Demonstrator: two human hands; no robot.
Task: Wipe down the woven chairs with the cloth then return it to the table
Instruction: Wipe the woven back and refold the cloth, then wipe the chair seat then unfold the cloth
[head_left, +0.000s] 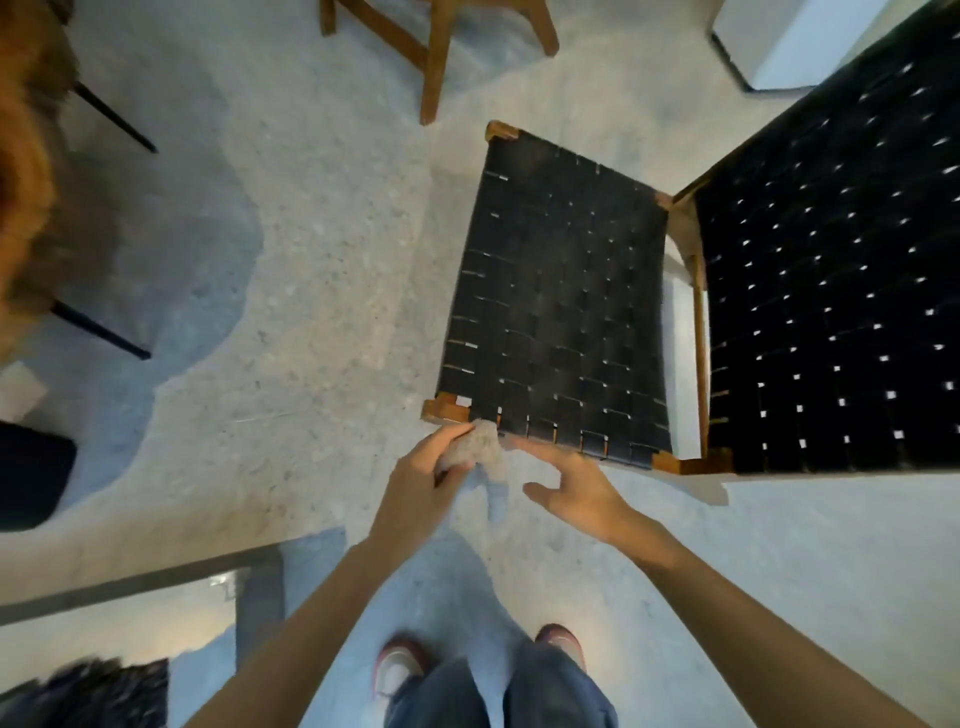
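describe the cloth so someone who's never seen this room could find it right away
Start at the woven chair with the black strap seat in the middle of the view, and go to its near left wooden corner. The cloth is bunched in the left hand right at that corner, with the open right hand beside it. It is the only soft, grey, crumpled thing there.

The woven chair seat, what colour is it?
Black woven chair seat on a brown wooden frame, head view.

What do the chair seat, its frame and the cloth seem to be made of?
Seat: flat black straps woven in a basket pattern, matte, maybe leather or webbing.
Frame: brown wood showing at the corners.
Cloth: soft grey fabric, bunched in the left hand.
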